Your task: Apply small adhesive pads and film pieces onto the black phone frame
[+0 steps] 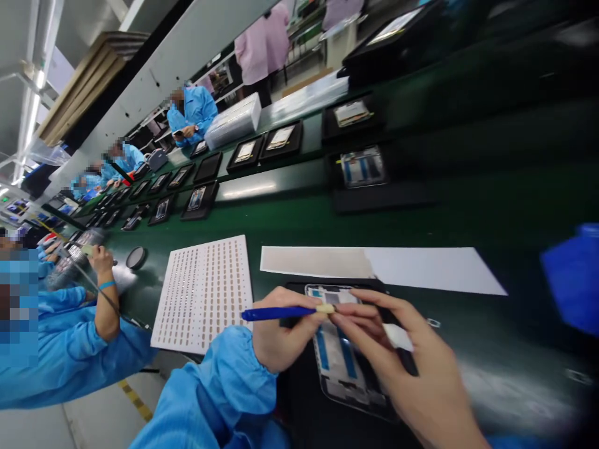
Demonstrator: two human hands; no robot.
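Left hand (pixel 286 333): I grip a slim blue pen-shaped tool (pixel 278 313).
Right hand (pixel 416 368): I hold a white-banded black tool (pixel 408 362).

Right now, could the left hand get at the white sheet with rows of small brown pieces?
Probably yes: the white sheet lies close beside the left hand, with nothing across most of it. The blue pen-like tool that hand holds might need setting down first.

I see a bright sky-blue left sleeve (pixel 224 380) low in the frame, left of centre, loose and creased, its fabric gathered into a puckered cuff (pixel 264 355) above the bare left hand (pixel 283 330). At the lower right edge I catch a blue sliver, apparently the right sleeve (pixel 515 443).
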